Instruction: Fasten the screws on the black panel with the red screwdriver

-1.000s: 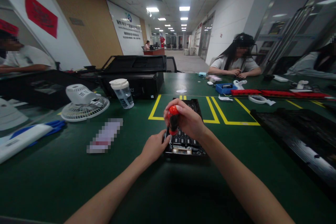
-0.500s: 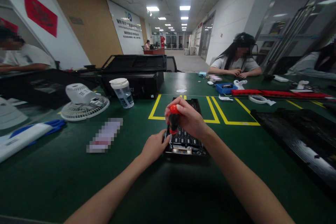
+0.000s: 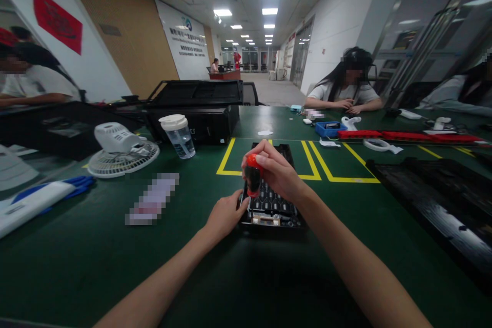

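Note:
My right hand (image 3: 274,169) is wrapped round the red and black handle of a screwdriver (image 3: 253,177), near the middle of the view. The screwdriver stands nearly upright, its shaft pointing down at the near left corner of a black perforated case (image 3: 274,200). Small metallic and light-coloured parts show along the case's near end; where exactly the tip sits is too small to tell. My left hand (image 3: 226,215) grips the left edge of the case, thumb on top and the other fingers partly hidden.
A clear cup with a white lid (image 3: 179,136), a white fan (image 3: 123,151) and a blurred-out flat object (image 3: 154,200) are on the left. Black panels (image 3: 434,205) lie at right. Behind stand a large black case (image 3: 196,123) and a blue tray (image 3: 330,128). Co-workers sit across.
The view has shifted very slightly. Both hands keep their places, and the screwdriver handle is turned a little in my right hand.

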`<state>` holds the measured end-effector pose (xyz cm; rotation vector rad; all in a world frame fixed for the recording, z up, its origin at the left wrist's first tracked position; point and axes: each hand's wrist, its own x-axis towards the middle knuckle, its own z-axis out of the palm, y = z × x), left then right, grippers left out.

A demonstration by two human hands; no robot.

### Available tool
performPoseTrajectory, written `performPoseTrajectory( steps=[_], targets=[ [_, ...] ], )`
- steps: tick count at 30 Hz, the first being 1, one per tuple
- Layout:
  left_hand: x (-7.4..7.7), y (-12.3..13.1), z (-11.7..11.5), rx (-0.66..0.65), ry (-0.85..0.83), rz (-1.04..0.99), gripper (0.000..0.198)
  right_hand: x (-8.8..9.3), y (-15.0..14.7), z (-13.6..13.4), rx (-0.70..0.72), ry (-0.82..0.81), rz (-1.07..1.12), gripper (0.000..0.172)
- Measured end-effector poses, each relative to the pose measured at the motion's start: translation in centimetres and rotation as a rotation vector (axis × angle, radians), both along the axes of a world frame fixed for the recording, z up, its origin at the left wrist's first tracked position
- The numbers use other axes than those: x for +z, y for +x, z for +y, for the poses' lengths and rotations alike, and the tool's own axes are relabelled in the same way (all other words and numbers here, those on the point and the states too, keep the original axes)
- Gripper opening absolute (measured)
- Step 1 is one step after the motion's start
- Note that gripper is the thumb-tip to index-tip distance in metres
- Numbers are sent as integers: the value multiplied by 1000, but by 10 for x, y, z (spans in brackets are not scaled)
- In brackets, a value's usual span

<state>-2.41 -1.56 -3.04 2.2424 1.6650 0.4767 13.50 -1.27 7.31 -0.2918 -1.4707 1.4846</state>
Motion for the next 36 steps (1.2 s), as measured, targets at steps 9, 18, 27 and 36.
performPoseTrajectory(
  steps=[9, 18, 27, 36],
  targets=[
    [3, 1, 0, 7, -13, 19, 36, 0, 2, 2, -39, 57, -34, 10],
    [1, 1, 1, 8, -20, -5, 36, 3, 5, 2, -109, 93, -75, 12],
    [-3, -1, 2, -2, 4, 0, 38, 3, 6, 3, -154, 152, -90, 12],
    [-3, 0, 2, 2, 9, 4, 39, 5, 8, 4, -206, 197, -111, 11]
  ],
)
